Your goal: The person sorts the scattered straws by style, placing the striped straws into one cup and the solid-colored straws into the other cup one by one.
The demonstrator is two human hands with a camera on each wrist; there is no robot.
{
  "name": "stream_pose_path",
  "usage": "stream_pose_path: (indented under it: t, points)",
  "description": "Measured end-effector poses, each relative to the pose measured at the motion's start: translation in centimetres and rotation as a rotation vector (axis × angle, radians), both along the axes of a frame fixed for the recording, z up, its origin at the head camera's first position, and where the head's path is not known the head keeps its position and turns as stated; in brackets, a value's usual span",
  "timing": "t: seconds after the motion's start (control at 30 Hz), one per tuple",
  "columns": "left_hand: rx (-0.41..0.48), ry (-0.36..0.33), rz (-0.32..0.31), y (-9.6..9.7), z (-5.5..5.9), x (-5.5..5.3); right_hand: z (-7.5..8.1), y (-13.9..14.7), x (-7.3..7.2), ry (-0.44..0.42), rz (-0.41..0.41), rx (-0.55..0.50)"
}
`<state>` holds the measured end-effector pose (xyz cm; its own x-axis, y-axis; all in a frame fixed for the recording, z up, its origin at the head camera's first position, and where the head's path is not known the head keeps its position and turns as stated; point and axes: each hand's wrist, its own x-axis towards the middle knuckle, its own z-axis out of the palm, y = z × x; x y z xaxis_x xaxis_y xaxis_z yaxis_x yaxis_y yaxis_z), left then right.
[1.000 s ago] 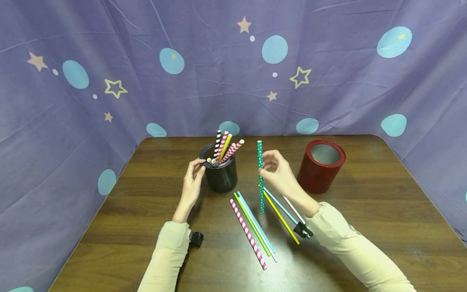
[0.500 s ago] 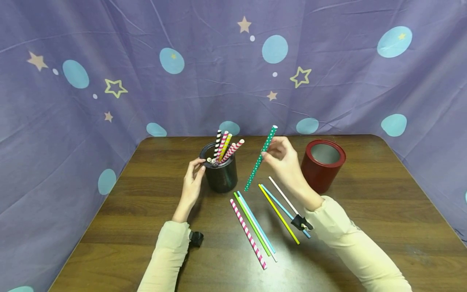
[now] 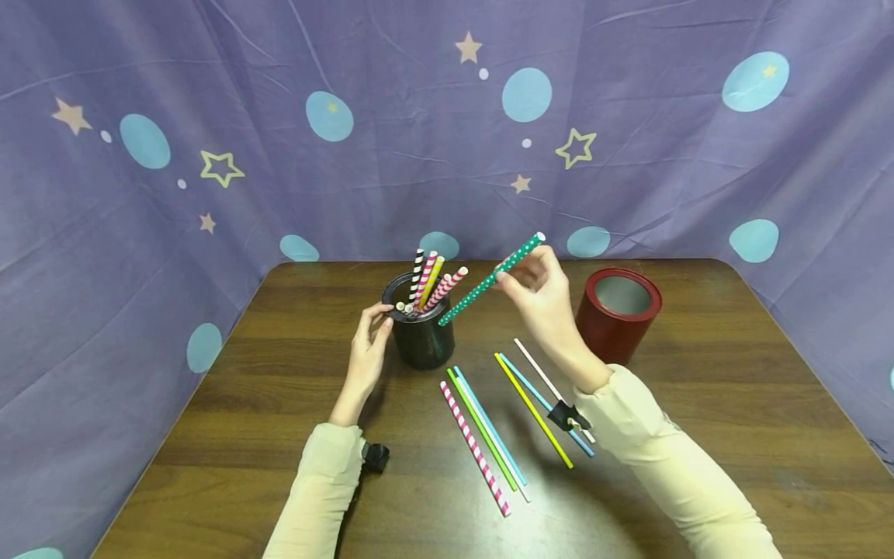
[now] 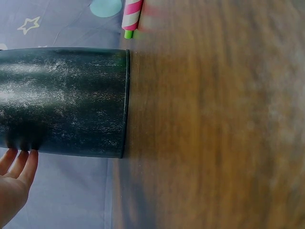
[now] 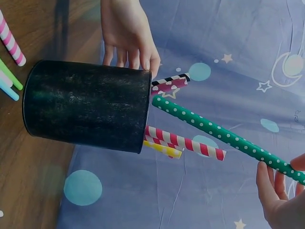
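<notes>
Plainly, the black can [image 3: 424, 341] holds striped straws [image 3: 416, 276], left hand [image 3: 368, 347] touching it

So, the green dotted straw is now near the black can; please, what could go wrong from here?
The green dotted straw slants, with its lower end near the black can's rim, so it may catch there.
It could also bump the pink-striped straws, which lean out toward the right hand.
The left hand touches only one side, so a push might slide the can.
</notes>
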<state>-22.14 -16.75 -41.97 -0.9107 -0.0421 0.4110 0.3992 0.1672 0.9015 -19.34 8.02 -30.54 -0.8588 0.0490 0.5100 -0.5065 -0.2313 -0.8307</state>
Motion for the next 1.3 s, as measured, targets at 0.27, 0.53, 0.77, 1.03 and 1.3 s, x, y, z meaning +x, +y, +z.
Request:
stream_pose_path:
  t: [0.27,0.53,0.77,1.03,1.3]
  points:
    - [-0.001,0.027,0.013,0.0,-0.3,-0.2,0.1,-0.9,-0.5,0.028,0.005,-0.047]
    - [-0.004,0.028,0.011,0.8,1.8,1.2,-0.7,-1.9,-1.5,-0.008,-0.019,-0.024]
    - [0.002,0.003,0.012,0.9,2.0,1.5,-1.8,-2.7,-2.5,-0.042,-0.041,0.035]
    - [-0.001,0.009,0.016,0.9,1.9,1.5,-2.8,-3.6,-3.2,-0.071,-0.075,0.093]
    - [-0.005,0.001,0.014,0.9,2.0,1.5,-3.7,-4.1,-3.8,-0.110,-0.099,0.133]
